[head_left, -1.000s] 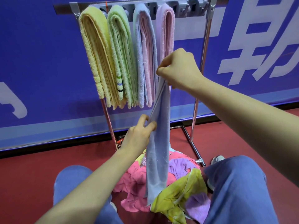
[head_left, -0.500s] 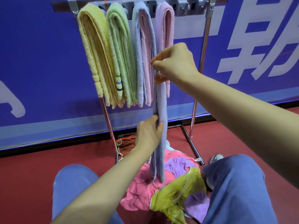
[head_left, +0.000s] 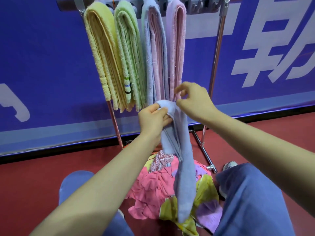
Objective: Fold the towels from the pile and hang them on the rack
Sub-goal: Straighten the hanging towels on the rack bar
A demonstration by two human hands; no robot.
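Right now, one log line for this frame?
phase: folding | left hand: grips blue towel at fold | right hand: at fold, grip unclear | rack: towels hung | pile: under blue towel

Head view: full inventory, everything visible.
rack: 1, silver metal, against the wall
hung towels: 4, yellow, green, blue-and-pink, pink, folded over the rack's top bar
held towel: 1, light blue, doubled over, hanging above the pile
pile: 1, pink, yellow, purple and patterned cloths, on the floor between the knees
wall: 1, blue with white lettering, behind the rack
floor: 1, red
shoe: 1, grey-white, by the rack's foot
knees: 2, blue jeans, lower frame
left grip: 1, holds the held towel's fold
right grip: 1, loosely curled beside the fold, holding nothing
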